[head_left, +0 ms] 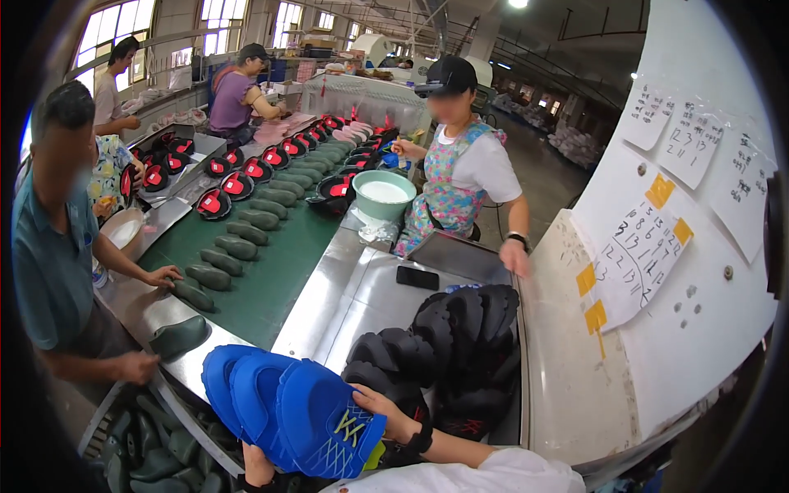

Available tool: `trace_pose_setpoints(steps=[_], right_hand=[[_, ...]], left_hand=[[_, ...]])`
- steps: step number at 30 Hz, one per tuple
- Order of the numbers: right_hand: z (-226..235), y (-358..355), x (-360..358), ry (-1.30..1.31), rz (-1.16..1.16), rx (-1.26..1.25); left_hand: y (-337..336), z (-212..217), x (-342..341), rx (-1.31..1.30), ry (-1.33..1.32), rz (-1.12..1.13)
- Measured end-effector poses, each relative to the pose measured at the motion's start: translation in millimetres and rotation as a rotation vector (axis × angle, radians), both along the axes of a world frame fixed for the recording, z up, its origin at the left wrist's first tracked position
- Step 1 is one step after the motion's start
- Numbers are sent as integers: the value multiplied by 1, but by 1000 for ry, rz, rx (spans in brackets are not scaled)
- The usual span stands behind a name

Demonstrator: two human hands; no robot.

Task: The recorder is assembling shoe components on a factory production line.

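A fanned stack of bright blue shoe soles (283, 403) is held up near the lower edge, with crossed pale lines and yellow-green marks on the nearest one. My left hand (257, 465) grips the stack from below; its fingers are partly hidden beneath the soles. Closed on the right-hand edge is my right hand (382, 411), thumb on the front face. Just beyond that hand, a pile of black shoe soles (444, 337), some with red marks, lies overlapping in a metal tray.
Green shoe lasts (222, 261) and black-and-red shoe uppers (237, 185) line a green conveyor (255, 316). A phone (417, 278) and pale green basin (384, 193) sit ahead. Co-workers stand on both sides; one's hand (164, 276) reaches a last. More lasts (160, 448) fill a bin lower left.
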State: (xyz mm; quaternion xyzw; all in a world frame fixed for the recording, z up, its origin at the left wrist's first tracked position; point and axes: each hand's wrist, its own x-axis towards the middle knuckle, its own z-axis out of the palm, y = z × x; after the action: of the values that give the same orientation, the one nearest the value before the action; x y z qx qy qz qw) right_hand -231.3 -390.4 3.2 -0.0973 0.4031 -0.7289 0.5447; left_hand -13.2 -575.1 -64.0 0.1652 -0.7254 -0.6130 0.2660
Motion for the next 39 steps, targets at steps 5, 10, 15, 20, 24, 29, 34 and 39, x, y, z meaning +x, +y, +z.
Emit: trace_pose_setpoints(steps=[5, 10, 15, 20, 24, 29, 34, 39], right_hand=[[-5, -2, 1, -13, 37, -49], [-9, -3, 1, -32, 72, 4], [-17, -2, -3, -125, 197, -65], [-16, 2, 1, -188, 251, -196], [-7, 1, 10, -209, 223, -228], [-15, -3, 13, -188, 131, -69], [-12, 3, 11, -226, 151, -95], [-7, -1, 33, -246, 198, 2]], left_hand=[[11, 16, -7, 262, 197, -150], [17, 37, -15, 408, 149, -219], [24, 38, -10, 504, 133, -223], [34, 77, -21, 445, 147, -158], [37, 77, -26, 449, 193, -30], [37, 81, -25, 399, 239, -28], [32, 73, -10, 559, 291, -132], [38, 70, 21, 577, 263, -125]])
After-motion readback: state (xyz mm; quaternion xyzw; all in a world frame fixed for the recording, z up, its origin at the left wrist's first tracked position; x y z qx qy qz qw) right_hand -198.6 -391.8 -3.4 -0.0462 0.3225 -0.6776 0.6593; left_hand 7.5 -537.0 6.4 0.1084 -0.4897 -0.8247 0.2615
